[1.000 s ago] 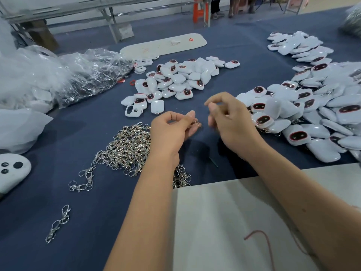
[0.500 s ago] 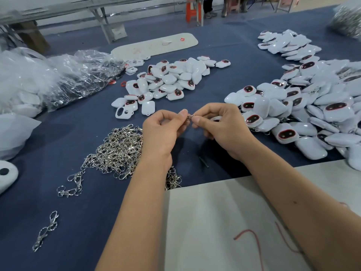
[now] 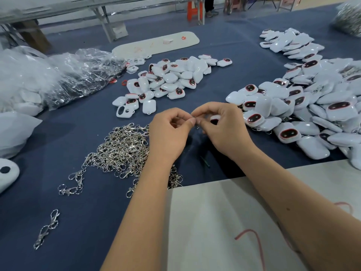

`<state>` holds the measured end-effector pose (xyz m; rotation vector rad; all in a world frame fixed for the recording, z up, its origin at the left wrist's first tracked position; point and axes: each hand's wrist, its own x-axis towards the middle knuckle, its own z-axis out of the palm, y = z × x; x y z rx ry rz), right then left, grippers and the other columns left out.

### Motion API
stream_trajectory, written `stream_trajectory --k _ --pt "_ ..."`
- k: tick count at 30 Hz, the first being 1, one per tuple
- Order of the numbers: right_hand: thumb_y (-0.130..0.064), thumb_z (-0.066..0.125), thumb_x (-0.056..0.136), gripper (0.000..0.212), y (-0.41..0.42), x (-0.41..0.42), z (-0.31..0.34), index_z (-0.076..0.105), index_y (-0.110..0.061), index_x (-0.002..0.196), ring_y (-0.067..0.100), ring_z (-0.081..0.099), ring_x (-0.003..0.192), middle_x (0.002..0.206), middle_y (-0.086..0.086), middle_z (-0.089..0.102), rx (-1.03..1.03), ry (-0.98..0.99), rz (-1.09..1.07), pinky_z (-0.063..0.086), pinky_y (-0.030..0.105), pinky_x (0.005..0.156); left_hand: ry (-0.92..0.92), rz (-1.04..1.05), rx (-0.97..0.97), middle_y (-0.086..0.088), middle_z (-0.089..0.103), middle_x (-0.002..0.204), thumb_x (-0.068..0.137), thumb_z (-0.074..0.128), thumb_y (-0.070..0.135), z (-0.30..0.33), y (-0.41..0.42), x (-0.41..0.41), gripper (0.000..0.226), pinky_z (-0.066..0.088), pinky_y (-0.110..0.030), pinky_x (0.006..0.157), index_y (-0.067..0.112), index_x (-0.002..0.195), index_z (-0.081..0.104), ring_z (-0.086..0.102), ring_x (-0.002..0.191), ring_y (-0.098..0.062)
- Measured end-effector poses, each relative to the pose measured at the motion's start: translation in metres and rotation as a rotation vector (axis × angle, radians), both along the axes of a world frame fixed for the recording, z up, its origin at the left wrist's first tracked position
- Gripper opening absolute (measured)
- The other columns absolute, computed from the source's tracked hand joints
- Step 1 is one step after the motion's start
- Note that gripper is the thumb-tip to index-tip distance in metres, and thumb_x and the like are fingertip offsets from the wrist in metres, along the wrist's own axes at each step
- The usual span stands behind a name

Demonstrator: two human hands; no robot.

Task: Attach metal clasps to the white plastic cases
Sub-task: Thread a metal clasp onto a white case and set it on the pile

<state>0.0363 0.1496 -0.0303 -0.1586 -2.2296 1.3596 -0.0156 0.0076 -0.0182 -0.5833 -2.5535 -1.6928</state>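
My left hand (image 3: 168,133) and my right hand (image 3: 220,126) meet above the blue cloth, fingertips together, both pinching a small metal clasp (image 3: 197,122) that is mostly hidden between them. A white plastic case (image 3: 214,118) peeks out behind my right fingers; whether that hand holds it I cannot tell. A heap of loose silver clasps (image 3: 121,149) lies just left of my left wrist. White cases with dark red-rimmed windows form a small pile (image 3: 172,79) ahead and a large pile (image 3: 304,106) to the right.
Crumpled clear plastic bags (image 3: 58,79) lie at the far left. A white board (image 3: 214,222) covers the near table edge under my forearms. Two stray clasps (image 3: 46,229) lie at the near left. A long white tray (image 3: 156,44) sits at the back.
A second ago my hands were apart, with the clasp in my left fingers. My right hand came in and joined it; both now pinch the clasp.
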Motion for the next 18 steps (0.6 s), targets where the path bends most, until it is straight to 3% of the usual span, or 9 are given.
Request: stream_trajectory --k 6,9,13,16,18 --pt "-0.003 0.072 0.090 0.019 0.000 0.001 0.001 0.071 -0.020 0.098 0.012 0.066 0.075 0.084 -0.004 0.073 0.028 0.036 -0.011 0.057 0.035 0.078 -0.079 -0.041 0.033 -0.007 0.069 0.071 0.090 0.074 0.010 0.001 0.001 -0.001 0.010 0.057 -0.044 0.074 0.013 0.081 0.074 0.060 0.067 -0.016" --pt "-0.002 0.073 0.090 0.021 0.000 0.003 0.001 0.068 -0.020 0.100 0.019 0.064 0.071 0.084 -0.002 0.071 0.000 0.042 0.033 0.056 0.045 0.076 -0.123 -0.081 0.059 -0.016 0.073 0.080 0.093 0.068 0.005 0.002 0.000 0.000 0.011 0.058 -0.049 0.081 0.008 0.084 0.073 0.063 0.071 -0.019" --pt "0.000 0.073 0.090 0.022 0.001 0.002 0.003 0.067 -0.018 0.100 0.016 0.063 0.073 0.084 -0.002 0.070 -0.010 0.043 0.080 0.056 0.051 0.078 -0.158 -0.124 0.079 -0.011 0.073 0.076 0.095 0.065 0.003 0.002 -0.006 -0.003 0.015 0.060 -0.040 0.080 0.007 0.084 0.073 0.064 0.070 -0.015" --pt "0.001 0.072 0.089 0.023 0.001 0.002 0.002 0.066 -0.018 0.100 0.013 0.063 0.074 0.085 -0.002 0.069 -0.011 0.043 0.102 0.056 0.046 0.078 -0.176 -0.148 0.089 -0.005 0.072 0.072 0.097 0.063 0.001 0.002 -0.009 -0.004 0.017 0.058 -0.029 0.074 0.007 0.085 0.074 0.065 0.067 -0.011" --pt "0.002 0.071 0.089 0.023 0.001 0.001 0.001 0.066 -0.018 0.100 0.010 0.062 0.073 0.084 -0.003 0.069 -0.018 0.036 0.113 0.054 0.038 0.075 -0.171 -0.162 0.072 -0.003 0.071 0.071 0.097 0.062 0.001 0.002 -0.010 -0.005 0.017 0.059 -0.030 0.075 0.006 0.085 0.073 0.066 0.067 -0.011"
